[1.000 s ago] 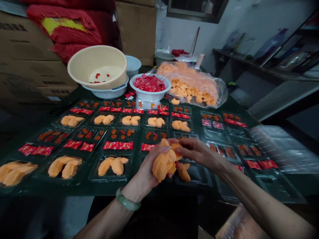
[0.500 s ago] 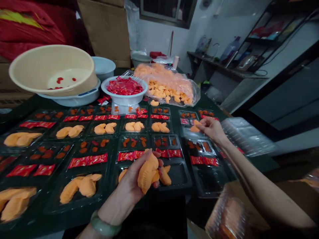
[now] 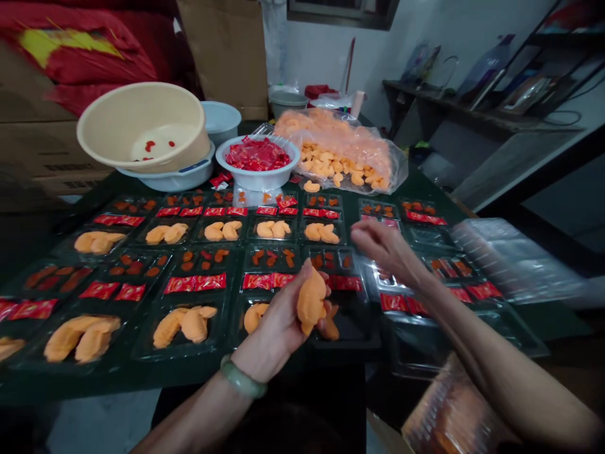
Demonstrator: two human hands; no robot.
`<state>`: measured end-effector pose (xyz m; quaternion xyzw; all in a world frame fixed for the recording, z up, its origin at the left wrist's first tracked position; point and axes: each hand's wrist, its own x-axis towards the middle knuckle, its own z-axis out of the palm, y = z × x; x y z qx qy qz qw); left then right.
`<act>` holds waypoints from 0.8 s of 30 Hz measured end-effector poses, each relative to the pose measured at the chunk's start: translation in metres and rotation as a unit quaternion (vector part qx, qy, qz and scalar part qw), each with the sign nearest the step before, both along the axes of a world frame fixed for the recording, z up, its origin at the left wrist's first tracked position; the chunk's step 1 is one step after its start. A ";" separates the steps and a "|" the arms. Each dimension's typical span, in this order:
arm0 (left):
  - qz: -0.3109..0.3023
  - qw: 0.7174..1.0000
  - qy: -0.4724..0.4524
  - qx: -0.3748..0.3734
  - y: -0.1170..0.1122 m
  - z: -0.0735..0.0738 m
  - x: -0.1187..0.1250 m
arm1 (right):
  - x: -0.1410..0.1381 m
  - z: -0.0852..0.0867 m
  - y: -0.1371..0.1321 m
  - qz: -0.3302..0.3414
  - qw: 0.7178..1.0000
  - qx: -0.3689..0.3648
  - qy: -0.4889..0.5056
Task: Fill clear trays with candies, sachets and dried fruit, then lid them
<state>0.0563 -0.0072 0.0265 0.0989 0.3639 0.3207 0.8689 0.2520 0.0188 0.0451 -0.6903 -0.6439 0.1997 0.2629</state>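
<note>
My left hand (image 3: 283,309), with a green bangle at the wrist, is closed around orange curved, ribbed pieces (image 3: 312,299). It hovers over the near tray (image 3: 352,328), which holds another orange piece partly hidden by the fingers. My right hand (image 3: 380,243) has its fingers curled above a tray in the back row; they are blurred, and anything inside them is hidden. Clear plastic trays around the hands hold small dark red pieces, red packets (image 3: 195,283) and, in many, paired orange pieces (image 3: 184,325).
A white basin of red packets (image 3: 259,180) stands at the back beside a clear bag of orange pieces (image 3: 350,154). Left of these are a large cream basin (image 3: 142,120) and cartons (image 3: 227,57). Stacked clear plastic (image 3: 515,258) lies at the right; a wrapped package (image 3: 454,410) is below.
My right hand has moved left from a back-row tray, and the orange piece seen at its fingertips no longer shows. My left hand still holds orange pieces, turned slightly. The view has swung.
</note>
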 end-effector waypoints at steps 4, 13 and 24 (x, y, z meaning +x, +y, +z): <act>0.094 0.995 0.007 0.027 -0.005 -0.006 0.015 | -0.057 0.015 -0.062 0.166 0.979 -0.003 0.116; 0.058 0.993 0.100 0.000 -0.004 -0.003 0.012 | -0.020 0.006 -0.074 -0.022 0.922 -0.054 0.384; 0.040 0.998 0.032 0.024 -0.006 0.013 0.007 | 0.089 -0.055 0.011 -0.083 0.916 -0.014 -0.393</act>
